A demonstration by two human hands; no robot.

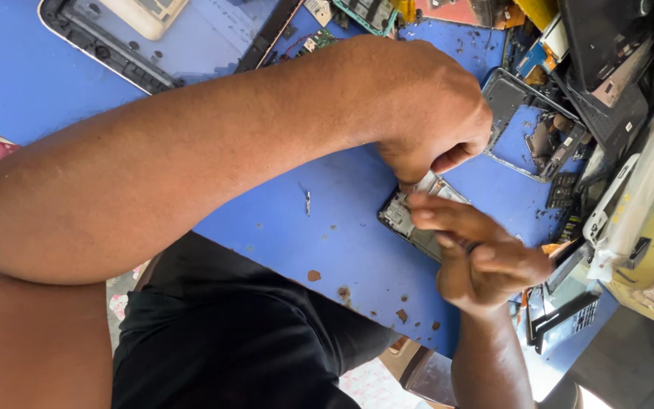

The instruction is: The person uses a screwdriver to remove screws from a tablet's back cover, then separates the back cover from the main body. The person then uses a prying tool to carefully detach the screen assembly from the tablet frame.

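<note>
A blue worktable [327,227] fills most of the head view, its surface chipped and dotted with small brown flecks. Across it reaches the person's left forearm, running from the lower left up to the left hand [429,106], the biggest thing in the frame. Along the top and right edges lies a clutter of phone parts: a large pale tablet frame [107,42] at the upper left, an empty phone frame [531,125] just right of the left hand, and a heap of dark casings [607,68] in the upper right corner.

The opened phone [410,220] lies flat on the table between the 2 hands, its long axis slanting from upper right down toward lower left. The left hand is directly above it, curled into a near fist with thumb and fingers pinched down at the phone's upper end; what it pinches is too hidden to name. The right hand [478,257] comes in from below, fingers laid flat against the phone's right side, a dark ring on 1 finger; it is blurred, and whether it grips anything cannot be told. The left hand is the nearer.

A small screw-like bit [307,202] lies apart to the left.
</note>
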